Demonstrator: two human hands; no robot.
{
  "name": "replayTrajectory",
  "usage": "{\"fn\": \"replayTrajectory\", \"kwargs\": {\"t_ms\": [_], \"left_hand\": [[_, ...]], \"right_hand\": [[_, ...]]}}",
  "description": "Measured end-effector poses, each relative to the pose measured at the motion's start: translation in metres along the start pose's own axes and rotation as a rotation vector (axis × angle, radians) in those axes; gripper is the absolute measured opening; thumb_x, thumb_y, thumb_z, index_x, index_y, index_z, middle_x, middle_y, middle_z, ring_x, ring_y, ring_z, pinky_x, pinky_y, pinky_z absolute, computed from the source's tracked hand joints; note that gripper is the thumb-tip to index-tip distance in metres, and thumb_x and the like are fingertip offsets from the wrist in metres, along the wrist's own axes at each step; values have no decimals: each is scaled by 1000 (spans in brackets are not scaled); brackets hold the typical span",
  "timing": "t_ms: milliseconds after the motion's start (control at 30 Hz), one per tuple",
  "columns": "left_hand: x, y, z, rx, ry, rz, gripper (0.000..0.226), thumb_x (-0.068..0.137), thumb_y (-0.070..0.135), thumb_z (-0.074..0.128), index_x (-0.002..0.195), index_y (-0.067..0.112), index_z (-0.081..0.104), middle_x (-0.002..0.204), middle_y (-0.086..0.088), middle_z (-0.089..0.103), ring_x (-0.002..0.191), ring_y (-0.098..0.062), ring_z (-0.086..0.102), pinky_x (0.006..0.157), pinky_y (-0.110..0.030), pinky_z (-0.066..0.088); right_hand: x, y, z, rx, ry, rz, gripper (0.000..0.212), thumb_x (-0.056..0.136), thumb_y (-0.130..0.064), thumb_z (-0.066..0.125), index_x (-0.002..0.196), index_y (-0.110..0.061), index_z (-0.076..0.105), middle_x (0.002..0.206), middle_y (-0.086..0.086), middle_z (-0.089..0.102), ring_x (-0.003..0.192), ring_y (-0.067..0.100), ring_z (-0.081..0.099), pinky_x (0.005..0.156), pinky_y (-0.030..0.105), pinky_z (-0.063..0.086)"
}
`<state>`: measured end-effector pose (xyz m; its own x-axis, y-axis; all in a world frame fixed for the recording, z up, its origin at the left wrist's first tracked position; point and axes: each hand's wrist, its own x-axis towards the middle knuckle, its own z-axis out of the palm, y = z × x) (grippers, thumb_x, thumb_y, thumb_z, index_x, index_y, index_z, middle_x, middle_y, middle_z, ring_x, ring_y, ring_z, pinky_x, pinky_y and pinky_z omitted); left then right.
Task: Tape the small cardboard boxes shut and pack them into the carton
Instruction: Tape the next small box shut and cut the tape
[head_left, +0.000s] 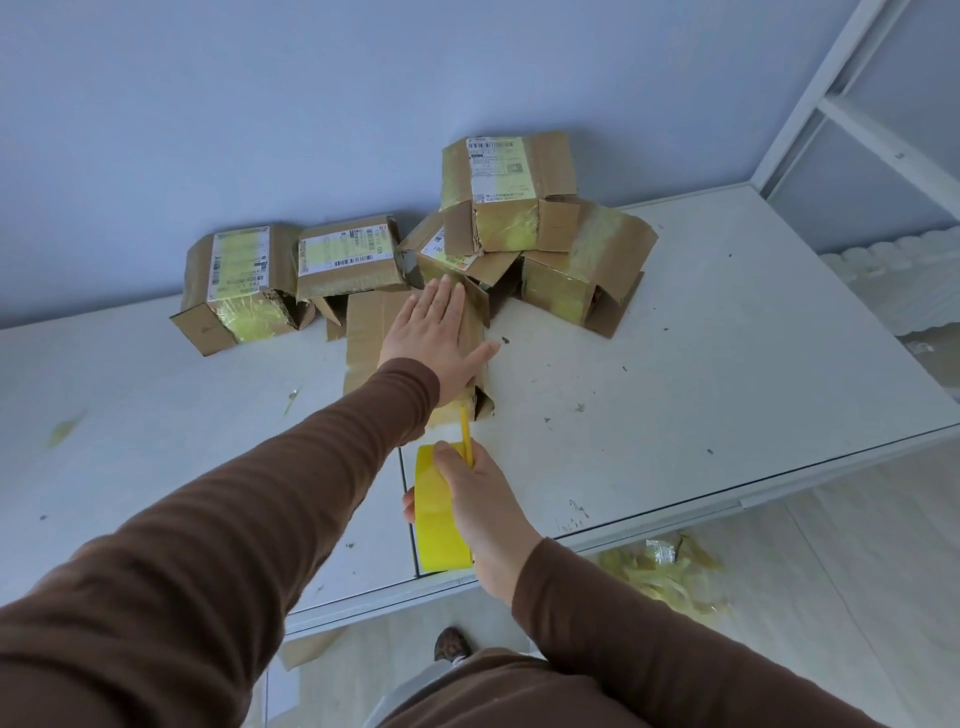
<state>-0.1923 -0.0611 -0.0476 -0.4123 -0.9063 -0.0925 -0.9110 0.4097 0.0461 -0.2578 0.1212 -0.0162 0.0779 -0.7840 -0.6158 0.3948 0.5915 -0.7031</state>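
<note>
A small cardboard box lies in the middle of the white table. My left hand presses flat on its top with the fingers straight. My right hand grips a roll of yellow tape near the table's front edge. A strip of tape runs from the roll up to the near end of the box. Several other small boxes stand against the wall: one at the left, one beside it, and a pile at the right with one box on top.
Scraps of used yellow tape litter the floor to the right below the table. A white metal frame rises at the right behind the table. Small bits of debris dot the tabletop. My shoe shows under the front edge.
</note>
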Motion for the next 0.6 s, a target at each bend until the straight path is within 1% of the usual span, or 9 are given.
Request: {"fn": "replayTrajectory", "kwargs": {"t_ms": [133,200,233,267,333,400,467,533,600], "left_hand": [[-4,-2,-13,-208,27,56,87,96,75,13,163,20,-1,170,-4,-9,156,-15,-12,128,-42,-2],[-19,-7,-26,-528,170,100,74,101,61,30,163,24,13,171,-2,3,157,-15,-2,128,-45,8],[-31,-9,-32,-640,251,90,68,101,54,40,160,25,25,169,-1,17,156,-17,12,126,-45,17],[-48,-11,-35,-685,324,54,59,100,47,48,154,25,40,161,-1,35,147,-19,33,121,-45,30],[-89,-8,-34,-672,386,-91,36,96,39,59,128,21,60,120,1,57,102,-12,58,94,-41,53],[-132,-4,-25,-647,296,-260,28,92,45,63,107,22,58,86,4,55,74,-10,54,70,-36,51],[-159,1,-14,-731,74,-428,36,92,56,62,106,24,55,74,4,57,65,-14,55,62,-33,46],[-168,5,-9,-1082,-135,-580,36,96,54,60,113,22,60,72,0,60,59,-16,57,57,-29,50],[-168,10,-14,-1434,-257,-667,31,98,43,61,117,20,66,75,-3,61,60,-16,59,53,-26,52]], "right_hand": [[3,5,0,7,26,-1,51,107,-41,48,145,-10,38,91,25,73,67,25,70,58,29,58],[4,8,-5,-70,7,-1,72,99,-62,49,154,-18,31,116,12,72,98,27,71,76,35,59],[3,8,-10,-174,-5,-14,76,96,-71,45,155,-24,32,135,0,62,119,25,64,87,36,55],[0,7,-16,-283,-3,-49,70,96,-72,40,151,-29,38,138,-9,55,130,23,56,91,33,50],[-5,5,-33,-428,22,-170,54,96,-72,33,128,-34,52,120,-7,64,116,21,62,94,34,50],[-3,-4,-52,-585,95,-299,46,98,-66,40,117,-27,54,94,-9,60,85,15,60,89,43,53],[2,-18,-67,-777,128,-385,42,99,-58,47,123,-23,48,93,-10,54,81,13,56,77,37,47],[5,-36,-77,-999,75,-414,49,93,-67,44,118,-24,42,87,-9,52,74,12,53,66,32,39],[9,-50,-80,-1208,-15,-484,39,101,-61,37,110,-23,41,75,-7,48,62,11,47,57,31,32]]}}
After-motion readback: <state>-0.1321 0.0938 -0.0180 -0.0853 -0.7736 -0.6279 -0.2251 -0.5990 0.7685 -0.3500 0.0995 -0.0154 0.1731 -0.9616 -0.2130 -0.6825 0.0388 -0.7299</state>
